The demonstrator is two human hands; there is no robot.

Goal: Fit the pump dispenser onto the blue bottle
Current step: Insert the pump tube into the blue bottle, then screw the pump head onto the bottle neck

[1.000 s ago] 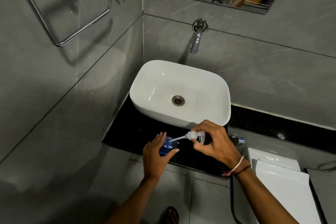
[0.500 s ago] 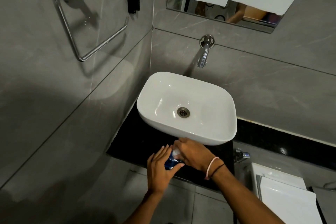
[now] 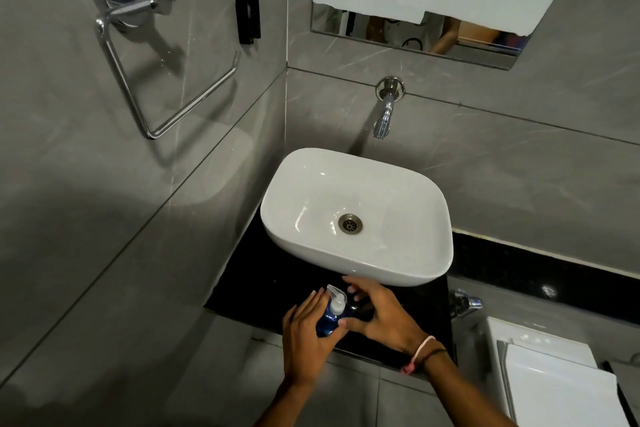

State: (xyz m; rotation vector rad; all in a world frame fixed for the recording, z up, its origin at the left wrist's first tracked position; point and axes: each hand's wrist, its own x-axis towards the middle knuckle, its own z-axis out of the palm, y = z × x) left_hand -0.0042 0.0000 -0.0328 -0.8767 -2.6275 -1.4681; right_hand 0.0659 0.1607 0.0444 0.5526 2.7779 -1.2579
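Note:
The blue bottle (image 3: 328, 322) stands on the black counter (image 3: 242, 281) just in front of the white basin. A clear pump dispenser (image 3: 336, 302) sits on its neck, nozzle pointing up-left. My left hand (image 3: 306, 343) wraps the bottle's left side and holds it. My right hand (image 3: 382, 317) is on the bottle's right, its thumb touching the bottle below the pump and its fingers spread apart beside it. The lower part of the bottle is hidden by my hands.
A white basin (image 3: 356, 270) sits on the counter behind the bottle, under a wall tap (image 3: 384, 118). A chrome towel ring (image 3: 152, 80) hangs on the left wall. A small chrome valve (image 3: 465, 303) and a white toilet tank lid (image 3: 554, 378) lie to the right.
The pump went from being held tilted with its tube entering the bottle to seated on the neck. My right hand has come off the pump top and opened. The camera tilted upward.

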